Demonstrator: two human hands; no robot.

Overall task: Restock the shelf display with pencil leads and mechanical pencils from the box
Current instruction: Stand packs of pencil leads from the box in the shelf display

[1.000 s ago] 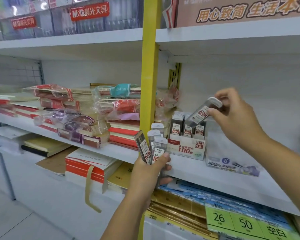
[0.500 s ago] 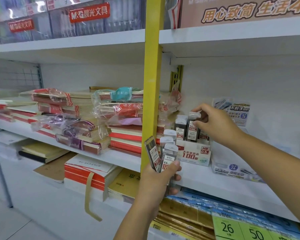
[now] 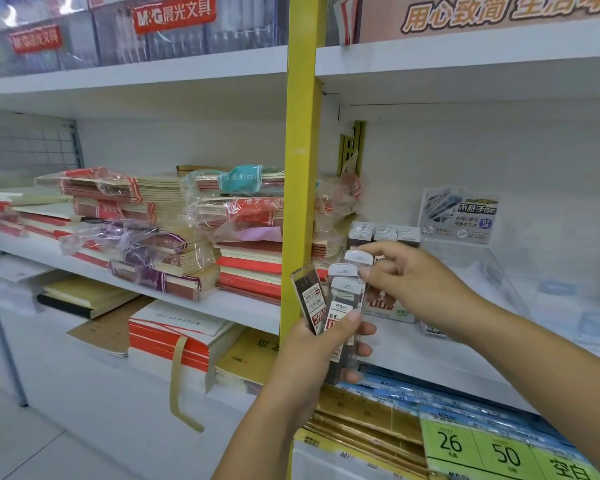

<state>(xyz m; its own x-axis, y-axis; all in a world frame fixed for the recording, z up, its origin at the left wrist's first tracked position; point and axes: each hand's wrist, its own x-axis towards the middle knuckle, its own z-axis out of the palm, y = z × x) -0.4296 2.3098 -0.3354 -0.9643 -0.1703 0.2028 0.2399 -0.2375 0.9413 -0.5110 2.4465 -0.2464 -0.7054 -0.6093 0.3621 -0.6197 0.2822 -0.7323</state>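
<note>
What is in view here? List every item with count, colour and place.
held lead cases: about four, dark with white caps, fanned in the left hand
shelved lead cases: three rows, dark with white caps, upright in the display box
display box: one, white with red print, middle shelf, partly behind the right hand
clear stand: one, with printed card, right of the box
notebook stacks: several, red, purple and cream, plastic-wrapped, left of the post
yellow post: one, centre
price tags: green, 26 and 50, lower right
left hand: grips the held lead cases
right hand: pinches the topmost case's cap
</note>
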